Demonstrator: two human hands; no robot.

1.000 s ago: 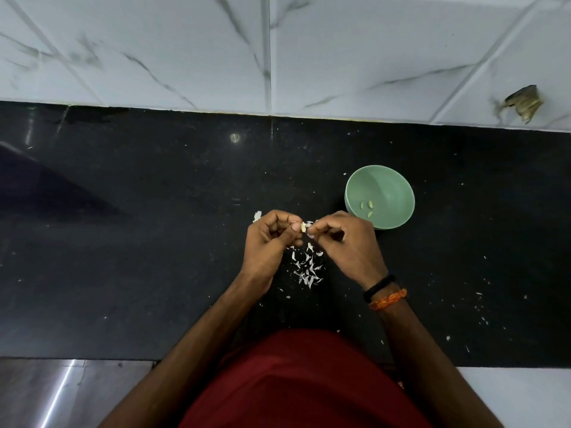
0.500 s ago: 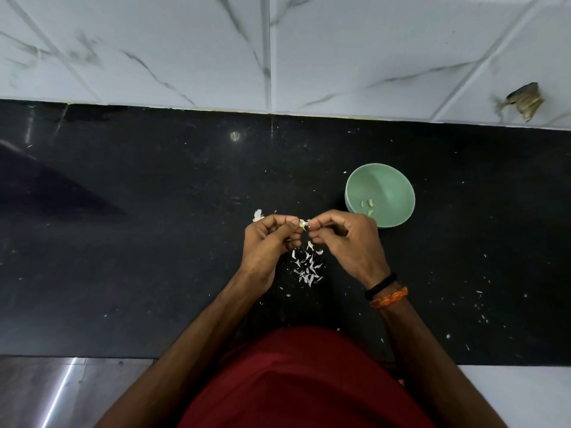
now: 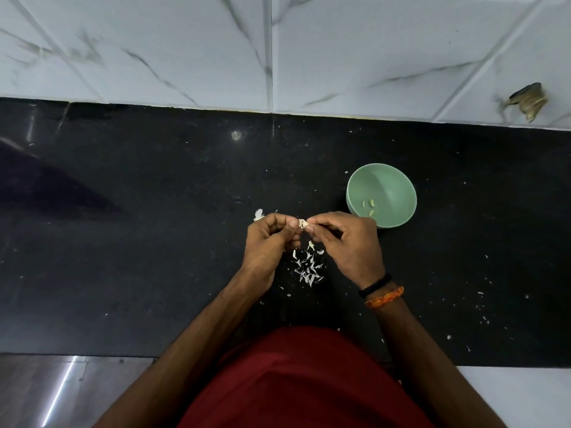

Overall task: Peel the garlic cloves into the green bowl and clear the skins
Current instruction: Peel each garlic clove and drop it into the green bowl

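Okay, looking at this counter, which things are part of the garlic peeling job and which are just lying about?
Part of the job:
garlic clove, pinched between left hand and right hand
green bowl with peeled cloves
pile of skins

Just lying about:
brownish scrap on the wall tiles
wrist bands
black counter

A black stone counter [image 3: 123, 242] is being bordered at the back by a wall of white marble-veined tiles [image 3: 154, 47]. On the tiles at far right, a small brownish object [image 3: 530, 101] is being shown, too blurred to identify.
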